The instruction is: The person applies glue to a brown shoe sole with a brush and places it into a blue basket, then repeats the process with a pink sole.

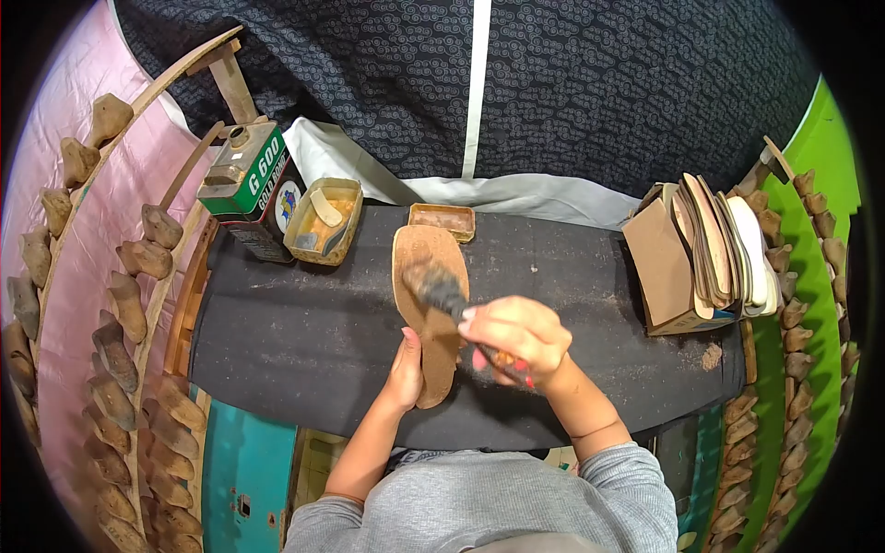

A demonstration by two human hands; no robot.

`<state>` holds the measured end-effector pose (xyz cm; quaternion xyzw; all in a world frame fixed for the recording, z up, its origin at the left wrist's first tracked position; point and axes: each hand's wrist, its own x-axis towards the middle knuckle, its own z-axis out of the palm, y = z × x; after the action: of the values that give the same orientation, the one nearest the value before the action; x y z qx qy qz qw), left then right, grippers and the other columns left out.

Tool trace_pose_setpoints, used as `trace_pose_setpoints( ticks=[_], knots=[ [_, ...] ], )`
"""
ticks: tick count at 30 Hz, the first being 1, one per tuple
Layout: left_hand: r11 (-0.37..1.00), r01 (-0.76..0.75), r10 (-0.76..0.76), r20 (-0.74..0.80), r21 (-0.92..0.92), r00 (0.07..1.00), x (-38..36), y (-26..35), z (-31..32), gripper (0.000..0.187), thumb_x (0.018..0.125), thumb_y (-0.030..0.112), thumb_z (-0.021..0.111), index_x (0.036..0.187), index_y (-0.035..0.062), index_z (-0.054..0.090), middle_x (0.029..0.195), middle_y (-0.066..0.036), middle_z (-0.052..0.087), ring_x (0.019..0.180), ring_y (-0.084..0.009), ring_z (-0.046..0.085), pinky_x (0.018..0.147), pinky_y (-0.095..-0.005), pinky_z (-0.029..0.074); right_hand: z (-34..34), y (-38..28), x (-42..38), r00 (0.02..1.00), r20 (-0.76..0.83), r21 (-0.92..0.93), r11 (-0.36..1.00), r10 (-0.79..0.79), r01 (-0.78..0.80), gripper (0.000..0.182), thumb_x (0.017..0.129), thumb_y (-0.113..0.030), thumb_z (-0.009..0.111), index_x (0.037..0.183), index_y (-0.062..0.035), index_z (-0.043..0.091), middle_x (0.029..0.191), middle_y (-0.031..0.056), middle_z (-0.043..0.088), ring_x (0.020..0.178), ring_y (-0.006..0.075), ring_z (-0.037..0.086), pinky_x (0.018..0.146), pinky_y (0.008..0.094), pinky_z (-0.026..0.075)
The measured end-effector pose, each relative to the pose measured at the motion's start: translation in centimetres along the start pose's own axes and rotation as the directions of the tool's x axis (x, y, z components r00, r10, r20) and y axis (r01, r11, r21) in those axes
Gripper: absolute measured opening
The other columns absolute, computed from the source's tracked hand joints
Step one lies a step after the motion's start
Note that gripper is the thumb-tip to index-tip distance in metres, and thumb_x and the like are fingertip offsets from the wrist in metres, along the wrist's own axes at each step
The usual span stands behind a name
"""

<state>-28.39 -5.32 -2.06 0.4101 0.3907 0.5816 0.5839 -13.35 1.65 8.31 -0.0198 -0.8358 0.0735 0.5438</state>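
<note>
A brown shoe sole [438,369] is held upright over the table, its wide toe end pointing away from me. My left hand [406,373] grips its lower left edge, with the thumb lying along the surface. In my right hand [518,336] is a dark-bristled brush [447,293], its handle slanting down to the right through my fingers. The bristles lie against the upper part of the sole and look blurred. Part of the sole's middle is hidden behind the brush and my right hand.
A green-topped G 600 can [249,189] stands at the back left, beside a yellowish tub [323,221] with a scoop-like piece inside. A shallow tray [442,221] sits behind the sole. At right, a cardboard box [664,267] holds several soles. Racks of wooden shoe lasts [129,304] line both sides.
</note>
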Motion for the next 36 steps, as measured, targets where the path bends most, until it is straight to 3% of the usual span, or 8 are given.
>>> trace_pose_setpoints(
  ticks=[3,9,13,19,26,28,31,36],
  knots=[
    [0.999,-0.035,0.033,0.095,0.017,0.995,-0.2,0.0,0.2,0.077,0.092,0.063,0.015,0.120,0.0005,0.049,0.104,-0.010,0.060,0.090,-0.0167,0.058,0.081,-0.0305,0.047,0.2,0.6,0.6,0.998,-0.067,-0.120,0.993,0.007,-0.015,0.029,0.066,-0.005,0.073,0.093,-0.0004,0.065,0.089,0.0115,0.064,0.074,0.0245,0.065,0.063,0.0306,0.055],
    [0.995,-0.036,0.031,0.060,0.091,0.998,-0.4,0.7,-0.1,0.081,0.089,0.066,0.014,0.119,-0.0001,0.049,0.102,-0.010,0.060,0.088,-0.0163,0.058,0.079,-0.0296,0.047,0.1,-0.3,-0.2,0.996,0.085,0.024,0.999,-0.042,0.040,0.030,0.065,-0.006,0.073,0.093,0.0001,0.064,0.088,0.0118,0.064,0.069,0.0241,0.065,0.060,0.0313,0.054],
    [0.997,0.008,-0.016,0.101,0.082,0.995,-0.5,-0.1,-0.2,0.079,0.090,0.065,0.013,0.118,0.0002,0.049,0.100,-0.010,0.059,0.087,-0.0162,0.057,0.079,-0.0291,0.047,-0.1,0.1,0.5,0.999,-0.052,-0.104,0.994,0.012,-0.017,0.030,0.067,-0.006,0.073,0.094,-0.0005,0.065,0.089,0.0118,0.064,0.074,0.0243,0.065,0.063,0.0320,0.054],
    [0.994,-0.042,0.035,0.082,0.096,0.996,-0.3,0.1,-0.2,0.076,0.090,0.064,0.014,0.117,0.0010,0.047,0.098,-0.009,0.058,0.086,-0.0167,0.058,0.078,-0.0299,0.048,-0.2,-0.3,0.0,0.998,0.062,0.043,0.999,0.003,-0.005,0.028,0.067,-0.007,0.074,0.093,-0.0006,0.065,0.088,0.0119,0.063,0.072,0.0242,0.064,0.062,0.0316,0.054],
    [0.995,-0.030,0.022,0.084,0.092,0.996,-0.2,-1.2,-0.3,0.076,0.091,0.063,0.013,0.116,-0.0002,0.049,0.097,-0.010,0.060,0.084,-0.0171,0.058,0.076,-0.0295,0.048,-0.1,0.2,-0.2,0.998,-0.049,-0.085,0.995,0.046,-0.050,0.029,0.068,-0.011,0.075,0.094,-0.0014,0.065,0.091,0.0119,0.063,0.073,0.0236,0.064,0.062,0.0307,0.053],
    [0.996,-0.047,0.041,0.075,0.081,0.996,-0.1,-1.0,-0.3,0.077,0.091,0.063,0.014,0.115,-0.0005,0.048,0.097,-0.011,0.060,0.084,-0.0171,0.058,0.076,-0.0293,0.048,0.0,0.0,-0.6,0.995,0.068,0.008,0.998,0.067,-0.067,0.031,0.066,-0.012,0.076,0.094,-0.0016,0.065,0.091,0.0117,0.063,0.074,0.0240,0.064,0.063,0.0313,0.053],
    [0.991,-0.073,0.064,0.081,0.111,0.995,-0.1,-0.8,-0.5,0.076,0.091,0.063,0.014,0.117,-0.0004,0.047,0.098,-0.011,0.059,0.084,-0.0168,0.058,0.076,-0.0291,0.048,-0.4,-0.4,-1.0,0.995,0.021,0.107,0.990,0.095,-0.097,0.032,0.065,-0.011,0.076,0.094,-0.0019,0.065,0.090,0.0114,0.063,0.074,0.0243,0.064,0.063,0.0317,0.053],
    [0.993,-0.020,0.011,0.079,0.113,0.997,-0.4,-0.6,-0.1,0.073,0.092,0.062,0.016,0.116,0.0005,0.047,0.096,-0.009,0.057,0.087,-0.0168,0.058,0.078,-0.0289,0.048,0.3,0.4,-0.8,0.996,-0.070,-0.130,0.989,0.057,-0.066,0.031,0.065,-0.010,0.076,0.094,-0.0038,0.065,0.092,0.0108,0.063,0.074,0.0238,0.064,0.063,0.0323,0.054]
  ],
)
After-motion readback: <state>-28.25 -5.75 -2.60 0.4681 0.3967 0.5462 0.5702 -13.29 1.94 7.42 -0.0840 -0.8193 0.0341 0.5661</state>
